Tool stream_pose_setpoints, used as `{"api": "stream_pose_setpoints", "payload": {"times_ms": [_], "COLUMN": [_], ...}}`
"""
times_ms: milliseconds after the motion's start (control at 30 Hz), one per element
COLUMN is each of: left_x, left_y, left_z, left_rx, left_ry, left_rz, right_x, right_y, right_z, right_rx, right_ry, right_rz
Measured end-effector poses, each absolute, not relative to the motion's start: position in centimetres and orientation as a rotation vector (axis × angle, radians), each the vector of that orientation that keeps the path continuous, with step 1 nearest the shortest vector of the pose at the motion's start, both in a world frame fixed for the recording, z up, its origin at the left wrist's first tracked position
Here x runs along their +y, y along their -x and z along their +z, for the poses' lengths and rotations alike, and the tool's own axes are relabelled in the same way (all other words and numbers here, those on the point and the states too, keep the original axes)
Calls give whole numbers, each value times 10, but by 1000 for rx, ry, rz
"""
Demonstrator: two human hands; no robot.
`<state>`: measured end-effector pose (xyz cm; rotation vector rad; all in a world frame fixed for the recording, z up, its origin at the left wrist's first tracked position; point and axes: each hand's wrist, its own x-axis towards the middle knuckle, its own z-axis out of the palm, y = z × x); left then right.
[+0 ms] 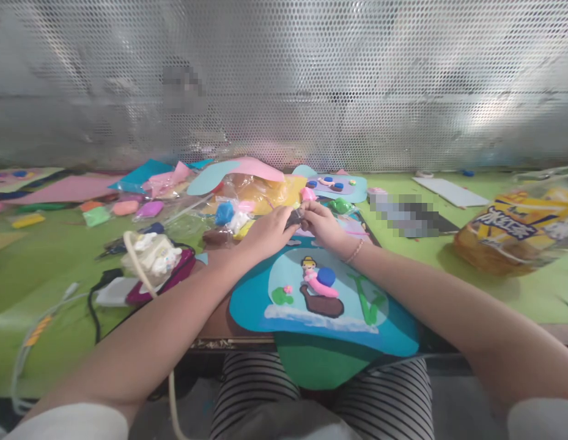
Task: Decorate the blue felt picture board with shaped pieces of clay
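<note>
Above the far edge of a blue paper picture (251, 305), my two hands meet. My left hand (272, 231) is closed round a small dark lump of modelling clay (293, 218). The fingers of my right hand (324, 227) pinch together at the lump's right end. On the picture below lie clay shapes: a pink figure with a yellow hat (321, 286), a blue disc (326, 277), a brown boat-like shape (323, 304) and green pieces (367, 299). White clay runs along its bottom. Green paper (324, 360) sticks out beneath, over the table edge.
At left are a purple case (180, 275), a white adapter (114, 292) and cables. Clay packets, including a blue one (224, 212), and coloured papers crowd the back. A snack bag (517, 226) and a white board (450, 190) are at right. A perforated metal panel (284, 79) closes off the back.
</note>
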<state>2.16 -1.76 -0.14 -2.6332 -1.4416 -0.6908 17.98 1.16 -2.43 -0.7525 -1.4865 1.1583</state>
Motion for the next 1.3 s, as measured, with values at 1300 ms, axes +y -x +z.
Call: {"api": "stream_pose_setpoints", "payload": {"times_ms": [1300], "left_x": [-16], "left_y": [-15], "left_z": [2], "left_rx": [-1672], "left_ry": [2490], "left_rz": [-414], "right_x": [14], "right_y": [-192], "right_z": [-10], "right_rx": [-1386], "right_ry": [996], "right_rz": [1049]}}
